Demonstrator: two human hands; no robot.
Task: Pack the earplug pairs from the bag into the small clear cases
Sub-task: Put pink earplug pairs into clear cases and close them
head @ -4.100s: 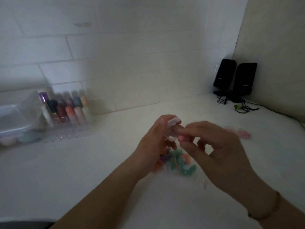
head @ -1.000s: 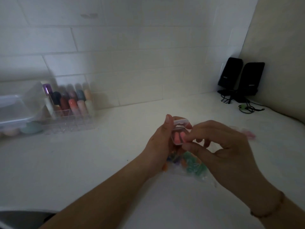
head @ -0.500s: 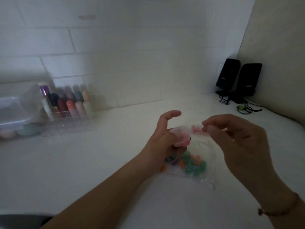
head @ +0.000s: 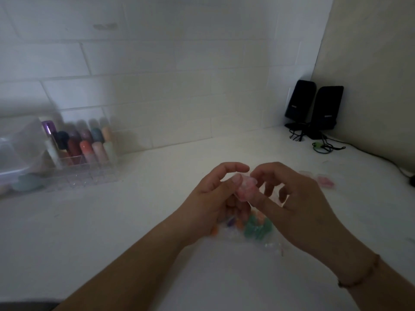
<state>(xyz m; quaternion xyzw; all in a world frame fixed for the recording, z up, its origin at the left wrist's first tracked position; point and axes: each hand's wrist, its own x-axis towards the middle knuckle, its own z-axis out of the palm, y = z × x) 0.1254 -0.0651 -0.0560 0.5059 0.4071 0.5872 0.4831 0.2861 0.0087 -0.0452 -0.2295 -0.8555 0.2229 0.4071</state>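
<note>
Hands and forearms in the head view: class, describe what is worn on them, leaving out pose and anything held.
Both forearms are bare, with no sleeves in view. The right hand has a thin beaded bracelet around its wrist. The left hand and its wrist show no jewellery. Neither hand wears a glove.

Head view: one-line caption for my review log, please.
Both hands, left hand and right hand, hold a small clear case with pink earplugs above the earplug bag.

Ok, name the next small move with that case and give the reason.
Probably press the small clear case shut: both the left hand and right hand pinch it, pink earplugs appear inside, though blur hides the lid.
</note>
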